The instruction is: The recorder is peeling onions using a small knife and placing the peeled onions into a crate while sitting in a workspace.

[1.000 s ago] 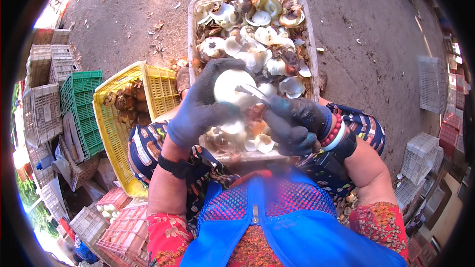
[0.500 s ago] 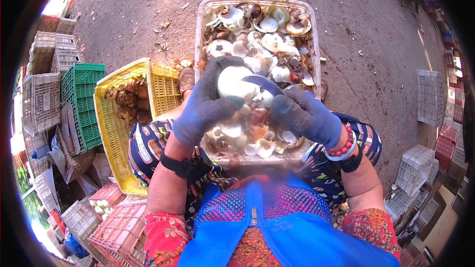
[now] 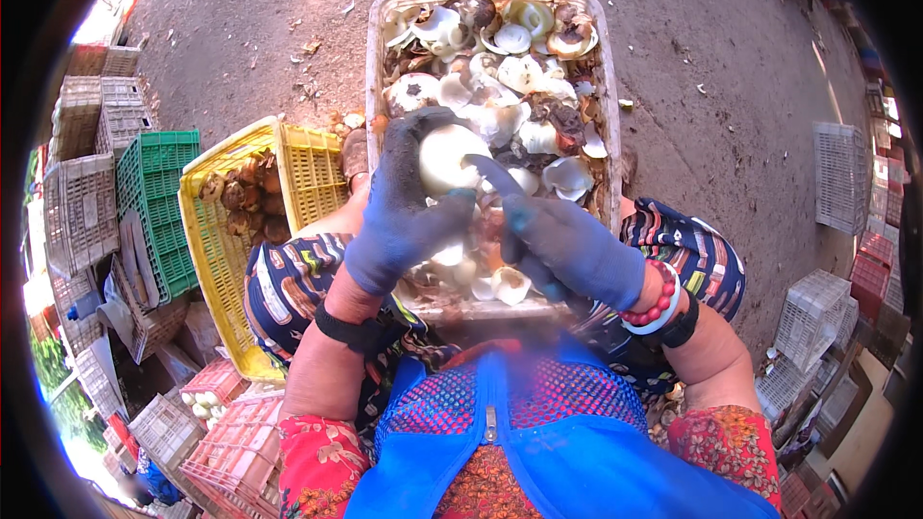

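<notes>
My left hand [image 3: 411, 202], in a blue glove with a dark palm, is closed around a peeled white onion [image 3: 450, 160]. My right hand [image 3: 577, 235], gloved alike, is closed on a knife [image 3: 495, 173], whose dark blade reaches to the onion's right side; its handle is hidden in the glove. Below both hands stands a pale plastic tub [image 3: 373, 58] filled with onion skins and peeled layers. A loose, cupped onion layer [image 3: 567, 177] lies in it beside my right hand.
At the left, a yellow crate [image 3: 231, 298] holds brown unpeeled onions [image 3: 255, 194]. Behind it are a green crate [image 3: 159, 216] and several stacked pale crates [image 3: 82, 207]. A red crate [image 3: 236, 442] stands lower left. More white crates [image 3: 812, 322] are at the right. Scraps dot the ground.
My right hand has turned and moved slightly lower, with less of the blade showing. A cupped onion layer now shows in the tub beside it. The left hand still grips the onion.
</notes>
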{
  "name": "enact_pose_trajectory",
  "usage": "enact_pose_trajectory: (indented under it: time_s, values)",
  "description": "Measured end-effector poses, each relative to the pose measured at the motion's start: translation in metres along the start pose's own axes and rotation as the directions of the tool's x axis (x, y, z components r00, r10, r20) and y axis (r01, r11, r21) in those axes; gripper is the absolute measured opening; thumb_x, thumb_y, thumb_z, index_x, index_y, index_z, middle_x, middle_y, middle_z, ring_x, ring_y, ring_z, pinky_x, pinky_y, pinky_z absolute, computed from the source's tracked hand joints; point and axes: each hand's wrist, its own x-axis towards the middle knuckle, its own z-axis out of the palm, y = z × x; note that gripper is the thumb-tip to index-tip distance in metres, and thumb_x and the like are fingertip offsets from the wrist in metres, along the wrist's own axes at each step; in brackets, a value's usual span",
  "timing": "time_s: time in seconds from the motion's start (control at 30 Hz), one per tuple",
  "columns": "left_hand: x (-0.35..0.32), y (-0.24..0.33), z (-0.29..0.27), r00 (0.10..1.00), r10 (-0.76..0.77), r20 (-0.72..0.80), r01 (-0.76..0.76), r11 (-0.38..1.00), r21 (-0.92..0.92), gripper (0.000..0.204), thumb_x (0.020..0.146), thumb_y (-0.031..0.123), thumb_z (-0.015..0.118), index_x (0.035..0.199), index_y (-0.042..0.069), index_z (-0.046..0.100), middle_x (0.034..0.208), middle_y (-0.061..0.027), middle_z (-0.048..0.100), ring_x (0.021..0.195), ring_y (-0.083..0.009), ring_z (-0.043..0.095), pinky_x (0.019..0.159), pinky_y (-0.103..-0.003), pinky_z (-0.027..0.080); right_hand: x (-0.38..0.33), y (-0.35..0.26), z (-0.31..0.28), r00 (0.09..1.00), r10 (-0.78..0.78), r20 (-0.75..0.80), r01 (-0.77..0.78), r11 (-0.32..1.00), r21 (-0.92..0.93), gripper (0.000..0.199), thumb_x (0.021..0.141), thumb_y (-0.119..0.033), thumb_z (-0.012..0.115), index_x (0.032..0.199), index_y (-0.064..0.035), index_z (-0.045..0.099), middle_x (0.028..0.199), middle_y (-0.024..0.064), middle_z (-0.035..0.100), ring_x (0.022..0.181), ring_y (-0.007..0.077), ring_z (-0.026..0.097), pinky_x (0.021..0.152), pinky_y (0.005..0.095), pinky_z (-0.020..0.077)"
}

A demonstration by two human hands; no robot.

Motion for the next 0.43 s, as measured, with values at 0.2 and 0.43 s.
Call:
enact_pose_trajectory:
  time_s: [0.2, 0.43]
  values:
    - [0.003, 0.005, -0.012, 0.981, -0.105, 0.164, 0.155, 0.929, -0.336, 0.060, 0.070, -0.002, 0.064, 0.127, 0.002, 0.046, 0.120, -0.0083, 0.051, 0.107, -0.0130, 0.051, 0.091, -0.027, 0.044, -0.010, -0.006, -0.010, 0.883, 0.300, 0.360, -0.463, 0.681, 0.567, 0.041, 0.097, -0.046, 0.048, 0.120, -0.0127, 0.054, 0.059, -0.0012, 0.045, 0.036, 0.0058, 0.034, 0.031, 0.0219, 0.0300]
    - [-0.003, -0.003, -0.013, 0.919, -0.288, 0.269, 0.381, 0.825, -0.418, 0.064, 0.070, 0.004, 0.067, 0.130, 0.004, 0.045, 0.120, -0.0079, 0.053, 0.103, -0.0115, 0.054, 0.088, -0.024, 0.046, 0.001, -0.001, -0.001, 0.851, -0.009, 0.525, -0.463, 0.459, 0.758, 0.049, 0.097, -0.054, 0.041, 0.076, -0.0108, 0.052, 0.048, -0.0021, 0.037, 0.034, 0.0095, 0.035, 0.031, 0.0249, 0.0273]
